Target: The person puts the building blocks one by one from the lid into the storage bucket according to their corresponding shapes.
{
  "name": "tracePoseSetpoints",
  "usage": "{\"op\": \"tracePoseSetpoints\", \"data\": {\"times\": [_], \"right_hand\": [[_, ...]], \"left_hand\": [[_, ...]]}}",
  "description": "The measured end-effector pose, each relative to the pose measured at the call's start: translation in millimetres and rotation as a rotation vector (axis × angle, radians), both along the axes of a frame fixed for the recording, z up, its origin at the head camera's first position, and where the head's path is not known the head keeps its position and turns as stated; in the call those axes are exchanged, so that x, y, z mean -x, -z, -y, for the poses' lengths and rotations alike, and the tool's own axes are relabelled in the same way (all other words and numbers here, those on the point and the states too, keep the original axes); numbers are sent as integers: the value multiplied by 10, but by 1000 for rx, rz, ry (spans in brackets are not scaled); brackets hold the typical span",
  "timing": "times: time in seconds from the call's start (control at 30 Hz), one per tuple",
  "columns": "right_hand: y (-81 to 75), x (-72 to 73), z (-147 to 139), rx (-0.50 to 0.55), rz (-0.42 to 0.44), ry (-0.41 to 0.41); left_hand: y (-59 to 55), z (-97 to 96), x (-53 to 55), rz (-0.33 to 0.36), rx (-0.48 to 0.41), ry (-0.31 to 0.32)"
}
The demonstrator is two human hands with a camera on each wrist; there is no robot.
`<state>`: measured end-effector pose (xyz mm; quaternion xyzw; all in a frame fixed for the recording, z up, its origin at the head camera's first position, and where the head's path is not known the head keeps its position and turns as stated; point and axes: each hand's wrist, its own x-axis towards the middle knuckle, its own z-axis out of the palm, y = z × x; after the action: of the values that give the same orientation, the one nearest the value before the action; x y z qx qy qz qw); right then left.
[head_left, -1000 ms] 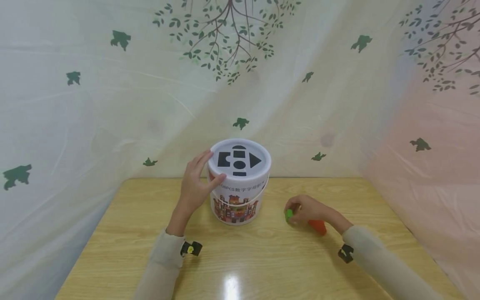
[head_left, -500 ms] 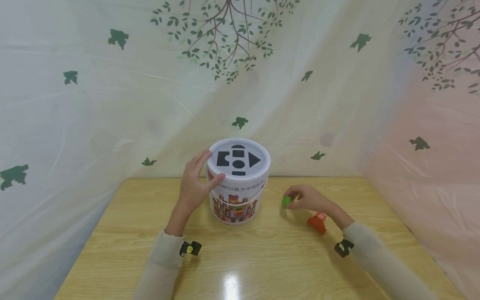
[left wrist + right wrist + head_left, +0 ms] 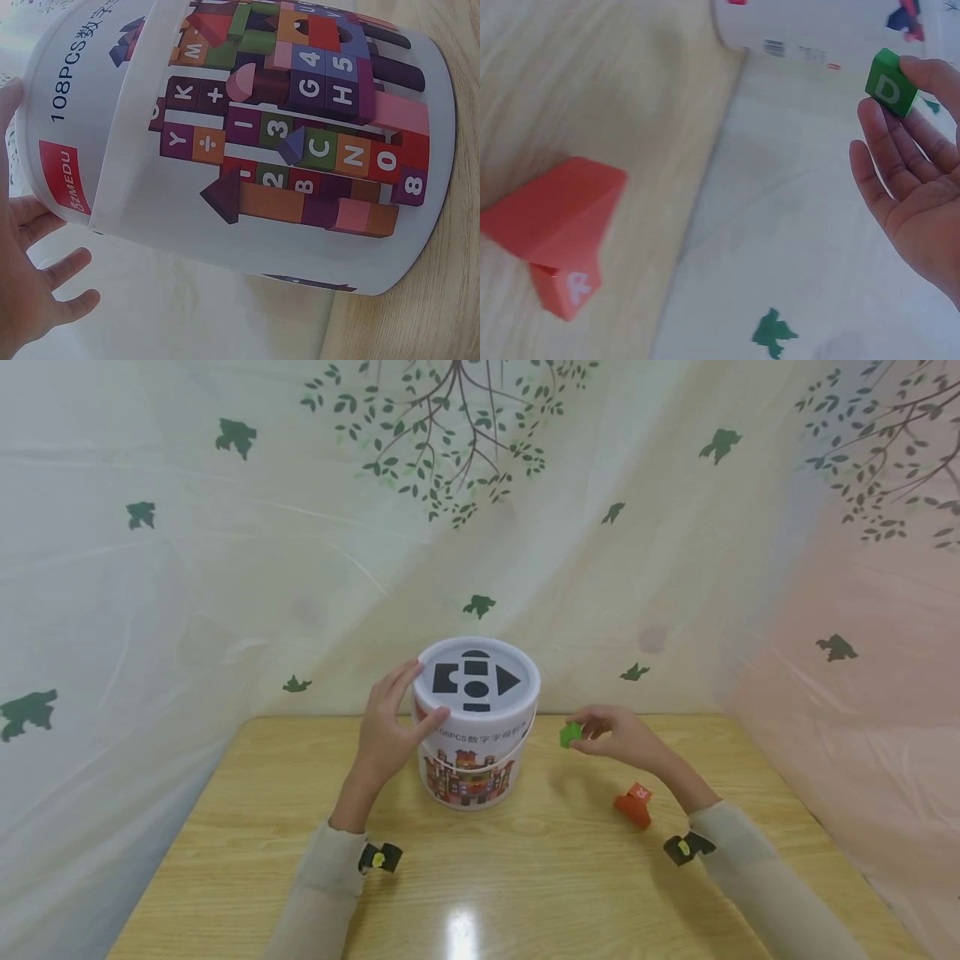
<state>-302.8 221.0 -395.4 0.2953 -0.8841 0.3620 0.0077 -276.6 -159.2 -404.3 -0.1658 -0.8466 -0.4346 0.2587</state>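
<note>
A white toy-block bucket (image 3: 472, 743) with shape holes in its lid (image 3: 501, 703) stands upright at the table's back. My left hand (image 3: 387, 727) rests on the lid's left rim, thumb toward the front, fingers spread and fairly straight. In the left wrist view, that hand (image 3: 37, 274) is partly cut off beside the bucket's printed side. Right of the bucket, my right hand (image 3: 618, 739) pinches a small green block (image 3: 571, 734) between thumb and fingertips, raised above the table. The right wrist view shows the letter D on this green block (image 3: 891, 84).
Two orange-red blocks lie on the wooden table (image 3: 525, 877) below my right forearm: a lettered block (image 3: 640, 792) and a larger wedge-like block (image 3: 632, 811) touching it. A thin white handle (image 3: 480, 768) hangs across the bucket's front. Behind the table hangs a leaf-patterned cloth (image 3: 375, 568).
My right hand has lifted the green block from the table, up and away from me, uncovering the orange-red blocks. The left hand and bucket have stayed in place.
</note>
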Motion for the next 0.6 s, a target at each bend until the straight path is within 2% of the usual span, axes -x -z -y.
{"op": "tracePoseSetpoints", "data": {"times": [0.37,0.6], "right_hand": [[-491,-105,87,49,-70,25],[-718,-135,285,57,-61,13]], "left_hand": [[-7,-2,-1,8,-1,-1],[5,-3,5,-2,-4,1]]}}
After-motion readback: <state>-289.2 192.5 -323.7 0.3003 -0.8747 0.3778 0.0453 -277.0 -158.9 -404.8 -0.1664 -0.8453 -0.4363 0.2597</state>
